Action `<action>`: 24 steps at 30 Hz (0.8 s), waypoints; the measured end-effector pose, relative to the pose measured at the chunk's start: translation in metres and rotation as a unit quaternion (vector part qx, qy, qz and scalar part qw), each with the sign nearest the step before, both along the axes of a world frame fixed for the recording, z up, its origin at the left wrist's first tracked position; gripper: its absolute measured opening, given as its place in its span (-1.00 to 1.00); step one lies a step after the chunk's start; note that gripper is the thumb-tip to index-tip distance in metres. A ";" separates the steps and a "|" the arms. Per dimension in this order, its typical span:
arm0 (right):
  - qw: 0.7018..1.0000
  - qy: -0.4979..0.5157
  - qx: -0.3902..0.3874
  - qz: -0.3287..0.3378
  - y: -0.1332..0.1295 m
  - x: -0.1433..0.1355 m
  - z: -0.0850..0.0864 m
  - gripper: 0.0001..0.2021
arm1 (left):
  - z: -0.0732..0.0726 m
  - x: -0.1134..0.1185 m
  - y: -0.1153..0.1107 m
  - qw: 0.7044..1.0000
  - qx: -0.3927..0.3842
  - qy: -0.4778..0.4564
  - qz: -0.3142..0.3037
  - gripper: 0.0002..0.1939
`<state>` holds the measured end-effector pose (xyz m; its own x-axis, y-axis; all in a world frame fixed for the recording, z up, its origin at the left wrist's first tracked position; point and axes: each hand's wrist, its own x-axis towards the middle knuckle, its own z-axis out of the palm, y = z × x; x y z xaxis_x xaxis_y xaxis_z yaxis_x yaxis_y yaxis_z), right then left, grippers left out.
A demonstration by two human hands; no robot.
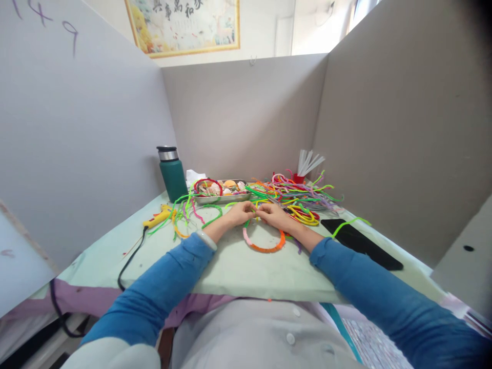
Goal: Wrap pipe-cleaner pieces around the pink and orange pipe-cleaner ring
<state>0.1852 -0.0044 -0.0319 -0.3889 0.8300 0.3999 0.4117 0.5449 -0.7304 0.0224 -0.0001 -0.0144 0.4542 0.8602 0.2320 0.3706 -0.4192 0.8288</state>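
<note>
Bright, with glare upper right

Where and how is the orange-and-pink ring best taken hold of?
Pinch the ring by its near orange arc, probably best from the person's side: this thin stretch is uncovered, while the left hand and right hand are at its far part.

The orange-and-pink ring at lower centre seems fuzzy and matt, though small in view. At centre left, the green cylindrical bottle has a matt body and shiny metal collar. The shallow silver tray is smooth metal, the yellow glue gun plastic, the blue sleeves wrinkled cloth.
</note>
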 end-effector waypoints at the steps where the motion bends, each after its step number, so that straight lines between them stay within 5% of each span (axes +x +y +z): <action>1: 1.000 -0.001 0.002 0.000 0.000 0.000 0.000 -0.72 | 0.000 0.000 0.000 1.000 -0.001 0.001 0.000 -0.82; 24: 0.999 -0.028 0.027 -0.002 0.003 0.002 -0.003 -0.73 | -0.001 0.000 0.001 0.999 0.003 0.037 -0.004 -0.84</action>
<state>0.1871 -0.0014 -0.0350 -0.4091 0.8095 0.4211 0.4531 0.5807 -0.6763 0.0219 0.0010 -0.0149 0.4767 0.8554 0.2026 0.4277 -0.4270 0.7967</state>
